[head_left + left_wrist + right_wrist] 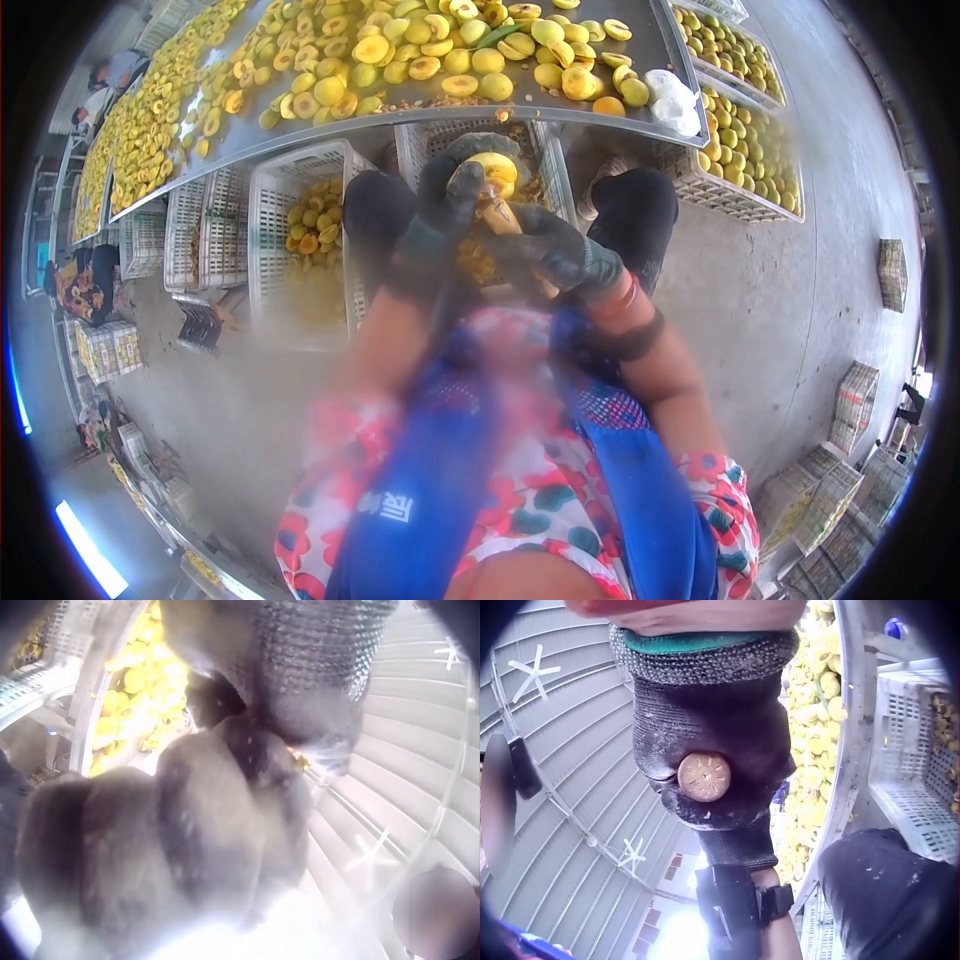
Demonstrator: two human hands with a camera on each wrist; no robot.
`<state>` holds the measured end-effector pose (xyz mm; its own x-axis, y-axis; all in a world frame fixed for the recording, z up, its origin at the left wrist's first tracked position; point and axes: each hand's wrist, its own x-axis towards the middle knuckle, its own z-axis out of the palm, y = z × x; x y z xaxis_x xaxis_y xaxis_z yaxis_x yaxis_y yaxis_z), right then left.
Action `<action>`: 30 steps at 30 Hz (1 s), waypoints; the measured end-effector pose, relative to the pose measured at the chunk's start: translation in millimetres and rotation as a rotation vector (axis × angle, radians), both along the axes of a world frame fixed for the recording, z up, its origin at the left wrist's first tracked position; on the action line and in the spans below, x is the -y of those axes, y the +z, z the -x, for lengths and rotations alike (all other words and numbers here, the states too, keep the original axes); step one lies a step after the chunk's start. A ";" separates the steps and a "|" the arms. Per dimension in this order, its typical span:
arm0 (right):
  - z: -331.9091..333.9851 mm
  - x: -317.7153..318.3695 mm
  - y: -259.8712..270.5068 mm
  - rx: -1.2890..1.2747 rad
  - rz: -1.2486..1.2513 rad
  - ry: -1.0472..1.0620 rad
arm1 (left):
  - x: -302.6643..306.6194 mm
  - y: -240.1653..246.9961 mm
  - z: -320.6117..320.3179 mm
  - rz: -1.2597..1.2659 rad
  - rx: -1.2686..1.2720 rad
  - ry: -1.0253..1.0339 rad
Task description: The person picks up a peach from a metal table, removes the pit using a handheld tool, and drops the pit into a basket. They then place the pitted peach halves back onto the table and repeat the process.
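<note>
- The left grip [440,205], in a dark glove, is curled round a yellow fruit [496,170]. The fruit is up in the hand, over a crate [408,145].
- The right grip [545,248], in a dark glove too, is closed tight round a wooden handle [502,216]. The handle's round end pokes out of the fist in the right wrist view.
- The handle's far end is right by the fruit. I cannot tell if the tool goes into it.
- In the left wrist view, the big blurry fingers and the other glove get in the way and hide the fruit.
- One dark knee [378,215] is on the left of the hands, and another knee [640,210] is on the right.
- A crate with yellow fruit in it, the left crate [262,205], is beside the left knee.
- In front is the metal worktop [655,50], with lots of cut yellow fruit [370,48] on it. A green leaf [495,37] lies in the pile.
- A white bag [674,103] is at the worktop's right corner.
- Past that, the right crate [735,203] is full of green and yellow fruit.
</note>
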<state>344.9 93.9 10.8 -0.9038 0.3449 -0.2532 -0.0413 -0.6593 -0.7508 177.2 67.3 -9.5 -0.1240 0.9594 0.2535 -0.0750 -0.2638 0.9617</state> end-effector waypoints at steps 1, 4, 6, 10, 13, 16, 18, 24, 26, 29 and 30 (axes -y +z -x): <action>-0.7 0.1 -1.2 -0.017 0.037 0.017 | 0.1 -1.9 0.7 -0.009 -0.006 -0.006; -0.6 2.1 -0.7 -0.064 0.114 0.037 | 1.5 -5.0 1.2 0.016 0.038 0.042; 5.6 4.6 -3.1 -0.098 0.100 0.029 | 9.3 6.1 -4.2 0.187 0.078 0.216; 19.1 9.1 -21.9 -0.108 0.068 0.057 | 31.2 23.3 13.5 0.123 -1.144 0.761; 19.5 2.6 -26.5 -0.021 -0.084 -0.067 | 34.9 -44.3 124.4 0.028 -1.243 1.048; 21.6 -14.8 -22.2 0.318 -0.189 -0.002 | 46.1 -14.9 161.7 0.242 -0.932 1.280; 27.5 -19.1 -54.3 0.351 -0.300 -0.112 | 43.9 -20.1 181.1 0.227 -1.164 1.301; 36.2 -24.6 -62.1 0.307 -0.331 -0.196 | -62.4 -45.5 145.0 0.351 -1.229 0.874; 32.8 -24.8 -56.6 0.321 -0.292 -0.193 | -117.0 -55.8 128.7 0.721 -1.238 0.568; 24.5 -25.8 -47.3 0.386 -0.146 -0.162 | -173.0 -86.1 112.1 0.802 -1.287 0.415; 22.6 -25.9 -46.4 0.430 -0.183 -0.168 | -180.0 -92.2 108.3 0.748 -1.326 0.395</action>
<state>322.4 119.8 -35.6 -0.6589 0.5505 -0.5126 0.2029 -0.5261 -0.8258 68.9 247.3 -101.7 -0.4705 0.8744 -0.1180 0.8511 0.4851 0.2008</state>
